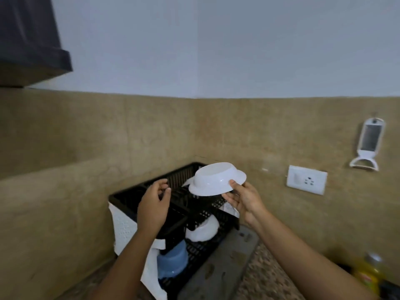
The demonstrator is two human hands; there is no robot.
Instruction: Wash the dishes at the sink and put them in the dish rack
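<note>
Tan wall tiles meet in a corner under pale paint, and a speckled tabletop [267, 278] runs along below them. Pushed into that corner is a black two-tier dish rack [129, 199], sitting on a white dotted sheet [123, 229].

The right hand [242, 200] pinches a white bowl [216, 178] by its wide rim, thumb on top and fingers curled underneath. The bowl is upside down and slightly tilted, held in the air up and to the left of that hand, over the far end of the rack's upper tier.

The left hand [153, 204] is to the left of the bowl and clear of it, over the near part of the upper tier. Its fingers are loosely curled with nothing in them; whether it touches the rack cannot be told.

Below and between the two hands, a second white dish [203, 231] lies on the lower tier, and a blue plastic container [173, 259] sits nearer the person, beneath the left forearm. A grey tray [220, 267] lies just beside the rack, under the right forearm.

Right of the right hand, a white wall socket [307, 179] is set in the tiles, and a white grater [368, 144] hangs further right and higher. A blurred yellow bottle [368, 273] stands beyond the right elbow. A dark cabinet [30, 40] hangs high above the left hand.
</note>
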